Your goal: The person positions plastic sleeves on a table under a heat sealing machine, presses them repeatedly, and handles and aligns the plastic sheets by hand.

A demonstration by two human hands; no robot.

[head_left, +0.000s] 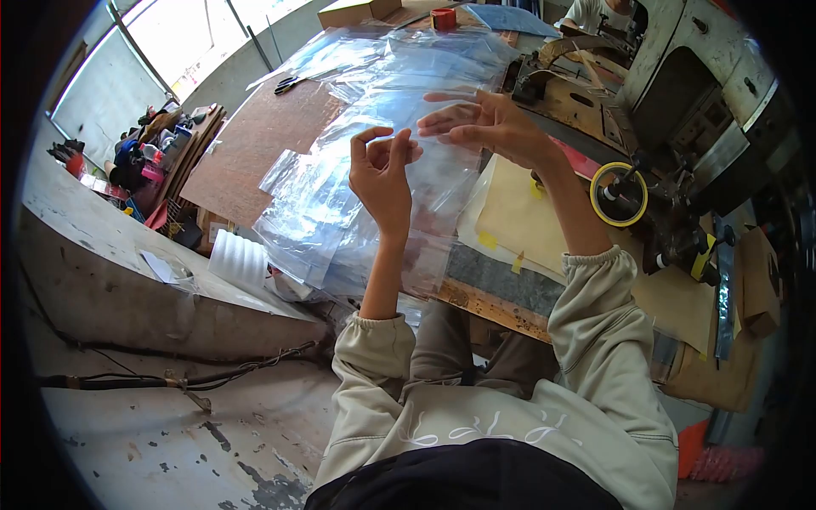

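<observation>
Centrally, a spread of overlapping clear plastic sheets (pixel 310 221) is laid out across the brown tabletop (pixel 238 157), with both bare hands raised before it. The left hand (pixel 384 178) is held half curled, its thumb brought near the bent fingers; whether a thin film is pinched there cannot be made out. The right hand (pixel 497 127) is held with its fingers extended and loosely spread, the thumb set apart; nothing solid is seen in its grasp, though a transparent piece could be missed against the glare. The scissors (pixel 287 85) are placed beside the sheets, and pale paper sheets (pixel 501 208) are stacked below the right forearm, near a yellow-rimmed wheel (pixel 619 195).

From the gloss and creasing, the plastic is judged to be light, limp and slippery, easily creased and prone to cling in layers. It is best gripped at a free edge or corner, such as that projecting at the left, between thumb and fingertip; a single layer should be separated first, and broad pulling avoided.
</observation>
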